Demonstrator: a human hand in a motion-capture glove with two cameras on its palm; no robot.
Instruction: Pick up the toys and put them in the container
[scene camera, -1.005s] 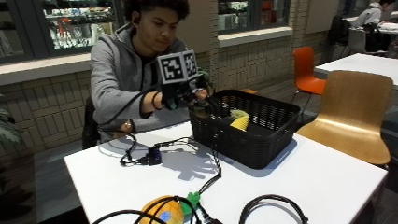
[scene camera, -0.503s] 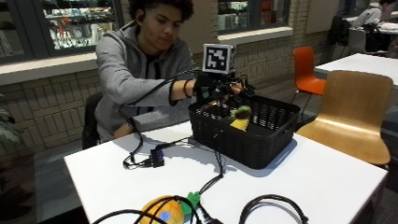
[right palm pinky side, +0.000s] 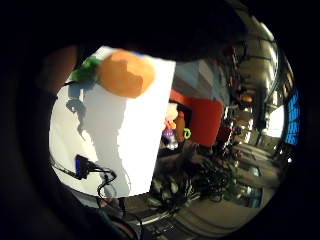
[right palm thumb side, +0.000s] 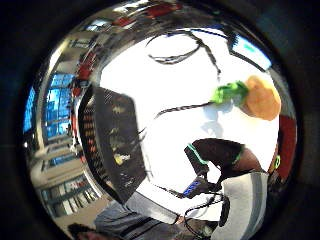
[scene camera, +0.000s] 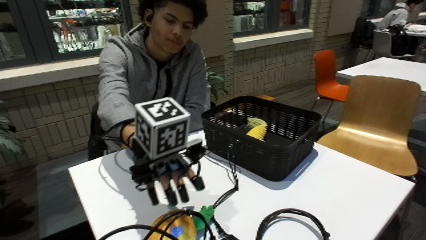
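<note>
Hand (scene camera: 170, 177), fingers spread, above round orange toy (scene camera: 174, 227); black mesh basket (scene camera: 266, 135) beside.

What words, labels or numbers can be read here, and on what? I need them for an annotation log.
No readable text in any view.
Black basket: no label shows.
Orange toy on the white table: no print can be made out.
Blue-lit device on the table: its marks are too blurred to read.
Windows behind the person: whatever stands behind the glass is too small to read.

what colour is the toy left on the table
Orange with a green top, clearest in the thumb side palm view.
</note>
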